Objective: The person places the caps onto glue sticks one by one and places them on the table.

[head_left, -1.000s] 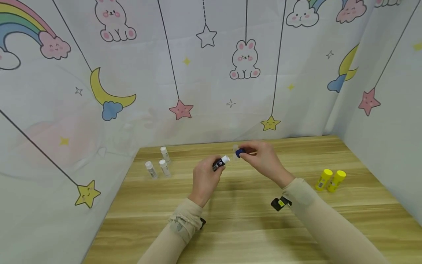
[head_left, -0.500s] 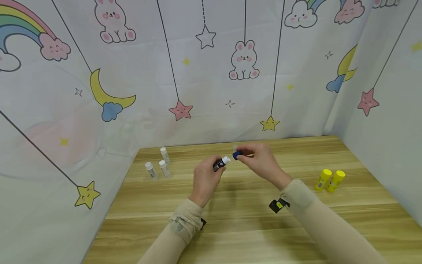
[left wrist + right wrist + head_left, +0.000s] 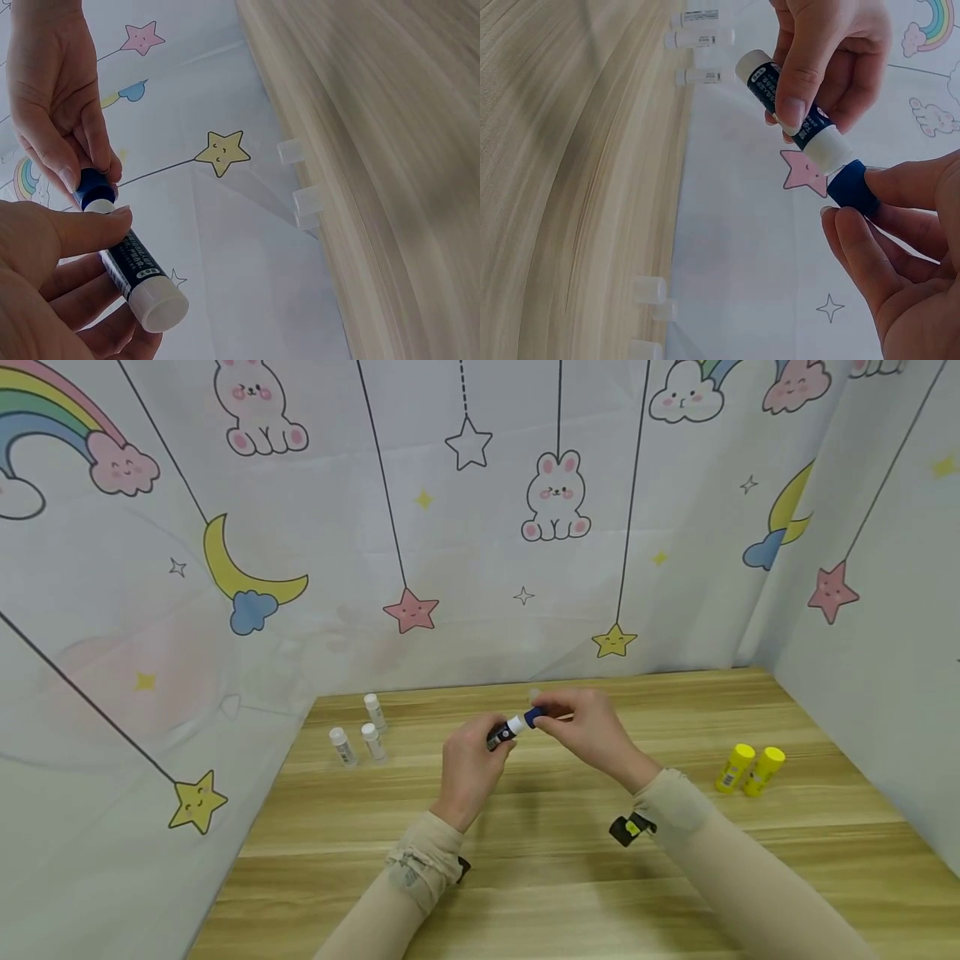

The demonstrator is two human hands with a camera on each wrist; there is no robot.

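The glue stick, held by the left grip, pointed lengthwise at the blue cap the right grip pinched.

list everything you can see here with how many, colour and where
table: one, light wood-grain, across the lower view
labelled tube: one, dark with white ends, in left hand
blue cap: one, blue, in right hand
white tubes: three, white, table's left side
translucent caps: three, whitish, table's far edge
yellow tubes: two, yellow, table's right side
printed backdrop: count unclear, white with cartoons, behind table
sleeves: two, beige, lower head view
wrist gear: two, black, by the sleeves
left hand: one, bare, holding labelled tube
right hand: one, bare, pinching blue cap
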